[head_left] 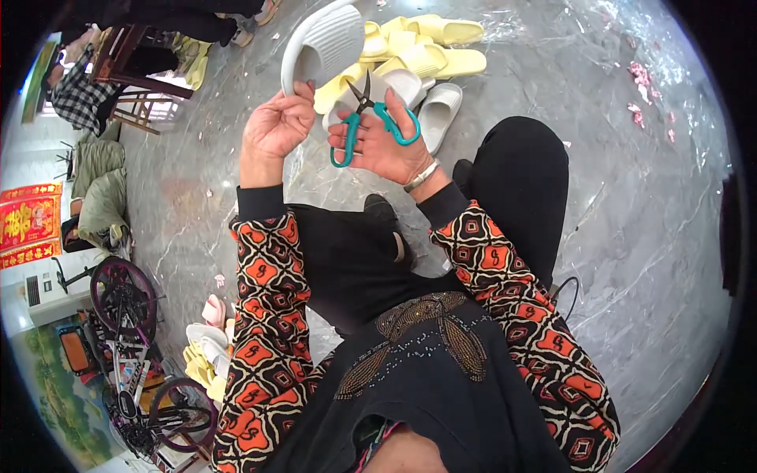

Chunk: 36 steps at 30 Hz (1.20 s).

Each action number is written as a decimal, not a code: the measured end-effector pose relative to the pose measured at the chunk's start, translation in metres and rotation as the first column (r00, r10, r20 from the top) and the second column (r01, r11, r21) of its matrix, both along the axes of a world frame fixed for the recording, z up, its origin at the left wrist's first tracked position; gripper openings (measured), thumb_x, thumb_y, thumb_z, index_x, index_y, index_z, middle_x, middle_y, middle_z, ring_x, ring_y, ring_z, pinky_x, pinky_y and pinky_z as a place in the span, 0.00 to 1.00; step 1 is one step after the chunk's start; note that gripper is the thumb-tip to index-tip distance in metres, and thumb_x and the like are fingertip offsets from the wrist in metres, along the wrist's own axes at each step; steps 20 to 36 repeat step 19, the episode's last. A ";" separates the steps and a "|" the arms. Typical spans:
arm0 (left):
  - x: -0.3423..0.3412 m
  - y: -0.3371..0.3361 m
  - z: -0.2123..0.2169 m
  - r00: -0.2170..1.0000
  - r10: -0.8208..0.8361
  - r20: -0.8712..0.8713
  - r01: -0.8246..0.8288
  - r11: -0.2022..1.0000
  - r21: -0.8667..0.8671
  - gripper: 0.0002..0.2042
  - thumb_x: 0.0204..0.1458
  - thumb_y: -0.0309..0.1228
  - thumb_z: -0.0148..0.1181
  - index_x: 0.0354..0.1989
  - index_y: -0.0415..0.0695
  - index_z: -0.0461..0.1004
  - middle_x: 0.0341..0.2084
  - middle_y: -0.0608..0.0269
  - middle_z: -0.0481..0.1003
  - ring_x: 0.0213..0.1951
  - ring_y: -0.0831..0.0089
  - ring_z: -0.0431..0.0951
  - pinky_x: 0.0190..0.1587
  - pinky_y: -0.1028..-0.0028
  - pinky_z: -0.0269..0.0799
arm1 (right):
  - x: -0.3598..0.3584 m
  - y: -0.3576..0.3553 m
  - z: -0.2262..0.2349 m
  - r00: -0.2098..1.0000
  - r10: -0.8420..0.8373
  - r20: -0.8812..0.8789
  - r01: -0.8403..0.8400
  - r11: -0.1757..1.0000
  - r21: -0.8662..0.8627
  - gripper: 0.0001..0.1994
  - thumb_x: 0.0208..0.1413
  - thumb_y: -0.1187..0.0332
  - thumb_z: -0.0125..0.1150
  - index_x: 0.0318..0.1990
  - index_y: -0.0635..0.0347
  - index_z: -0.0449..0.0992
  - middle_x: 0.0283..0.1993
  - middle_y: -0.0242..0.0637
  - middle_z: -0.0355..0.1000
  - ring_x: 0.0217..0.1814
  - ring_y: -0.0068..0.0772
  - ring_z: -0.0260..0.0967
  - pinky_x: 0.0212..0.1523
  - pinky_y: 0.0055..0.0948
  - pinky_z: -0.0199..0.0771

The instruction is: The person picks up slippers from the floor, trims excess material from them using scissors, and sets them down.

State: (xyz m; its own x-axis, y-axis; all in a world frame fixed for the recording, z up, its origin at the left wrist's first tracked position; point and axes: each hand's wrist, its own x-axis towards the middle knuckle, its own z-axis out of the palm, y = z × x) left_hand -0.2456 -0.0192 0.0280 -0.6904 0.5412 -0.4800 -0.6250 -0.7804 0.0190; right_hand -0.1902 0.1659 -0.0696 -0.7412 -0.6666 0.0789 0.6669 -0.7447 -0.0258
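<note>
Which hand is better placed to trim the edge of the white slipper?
Right, probably. The right hand already holds the teal scissors, blades at the white slipper. The left hand only grips that slipper.

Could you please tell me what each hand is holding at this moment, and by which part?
The left hand grips a white slipper by its lower edge. The right hand holds teal-handled scissors by the handle loops.
</note>
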 end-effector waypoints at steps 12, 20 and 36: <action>0.015 0.011 0.000 0.997 -0.076 -0.017 0.076 0.997 -0.004 0.14 0.55 0.29 0.40 0.43 0.27 0.60 0.26 0.61 0.68 0.17 0.81 0.62 0.23 0.81 0.56 | -0.032 0.018 -0.068 0.967 -0.228 0.113 0.235 0.971 -0.049 0.30 0.44 0.41 0.55 0.39 0.64 0.66 0.24 0.32 0.64 0.24 0.25 0.63 0.28 0.23 0.68; 0.022 -0.020 -0.004 0.670 -0.403 -0.623 -0.703 -0.074 -0.708 0.13 0.51 0.30 0.53 0.44 0.40 0.67 0.23 0.66 0.71 0.19 0.81 0.66 0.24 0.81 0.60 | -0.037 0.046 -0.133 0.561 -0.794 0.234 0.465 0.536 0.705 0.22 0.46 0.49 0.59 0.32 0.60 0.64 0.20 0.29 0.61 0.18 0.22 0.58 0.17 0.21 0.63; 0.022 -0.020 -0.004 0.670 -0.403 -0.623 -0.703 -0.074 -0.708 0.13 0.51 0.30 0.53 0.44 0.40 0.67 0.23 0.66 0.71 0.19 0.81 0.66 0.24 0.81 0.60 | -0.037 0.046 -0.133 0.561 -0.794 0.234 0.465 0.536 0.705 0.22 0.46 0.49 0.59 0.32 0.60 0.64 0.20 0.29 0.61 0.18 0.22 0.58 0.17 0.21 0.63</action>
